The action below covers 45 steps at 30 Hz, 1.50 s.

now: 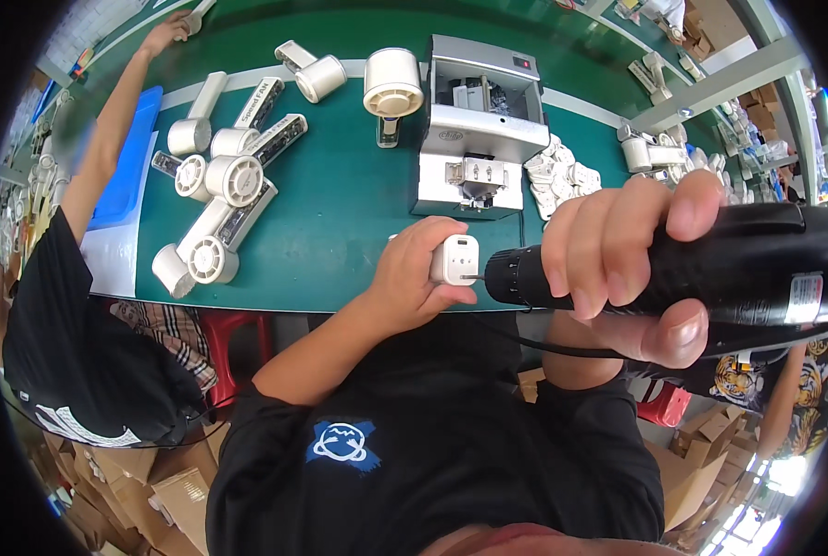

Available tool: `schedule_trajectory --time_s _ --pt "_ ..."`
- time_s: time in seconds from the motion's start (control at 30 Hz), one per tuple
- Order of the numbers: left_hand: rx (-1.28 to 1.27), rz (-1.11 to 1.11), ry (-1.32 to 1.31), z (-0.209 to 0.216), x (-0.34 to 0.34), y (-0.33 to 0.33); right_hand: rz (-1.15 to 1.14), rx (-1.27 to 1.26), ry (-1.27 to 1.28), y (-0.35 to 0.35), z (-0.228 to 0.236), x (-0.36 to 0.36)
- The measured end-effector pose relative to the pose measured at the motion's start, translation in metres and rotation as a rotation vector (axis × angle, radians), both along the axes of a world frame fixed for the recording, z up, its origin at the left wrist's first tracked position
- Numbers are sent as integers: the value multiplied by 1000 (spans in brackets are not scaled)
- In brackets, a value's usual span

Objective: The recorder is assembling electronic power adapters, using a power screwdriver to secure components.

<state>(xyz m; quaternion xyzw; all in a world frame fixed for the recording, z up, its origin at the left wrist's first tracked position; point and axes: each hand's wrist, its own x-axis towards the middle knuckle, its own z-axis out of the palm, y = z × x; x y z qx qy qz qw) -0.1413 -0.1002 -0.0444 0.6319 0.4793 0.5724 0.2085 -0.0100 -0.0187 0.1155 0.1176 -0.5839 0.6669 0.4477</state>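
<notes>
My left hand (403, 280) is closed around a white handheld fan (460, 260), its squarish end with a slot and small holes facing out between the fingers. Most of the fan's body is hidden by the hand. My right hand (632, 246) wraps round a thick black electric screwdriver (747, 255), which lies nearly level. The bit of the screwdriver points left and meets the end of the fan near its lower edge. Just beyond both hands stands a grey and white screw feeder (479, 130).
Several white handheld fans (234, 180) lie at the left on the green table (330, 236); another fan (393, 83) is beside the feeder. White flat parts (562, 178) are heaped to its right. A co-worker's arm (122, 111) reaches past a blue tray (128, 171). A black cable hangs below the screwdriver.
</notes>
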Motion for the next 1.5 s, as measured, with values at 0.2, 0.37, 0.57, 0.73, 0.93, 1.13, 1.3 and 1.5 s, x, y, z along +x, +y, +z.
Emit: schedule_trajectory --time_s 0.2,0.37,0.57,0.73,0.93,1.13,1.3,1.5 --pt "-17 -15 -3 2 -2 1 -26 -25 -70 -9 2 -6" --pt "82 64 19 6 -2 1 -13 -10 -66 -8 2 -4" --pt "29 -28 -99 14 -9 -9 -332 23 75 23 6 21" --pt "126 229 -289 48 -54 -6 -618 -35 -323 50 -27 22" --pt "-129 854 388 137 -180 76 -722 100 -176 48 -46 17" --pt "-630 1018 681 68 -318 118 -885 -229 -482 5 -110 86" --pt "-1043 769 914 7 -364 136 -967 -228 -817 -18 -158 121" --pt "-98 826 1188 61 -380 153 -888 229 -1126 -8 -159 112"
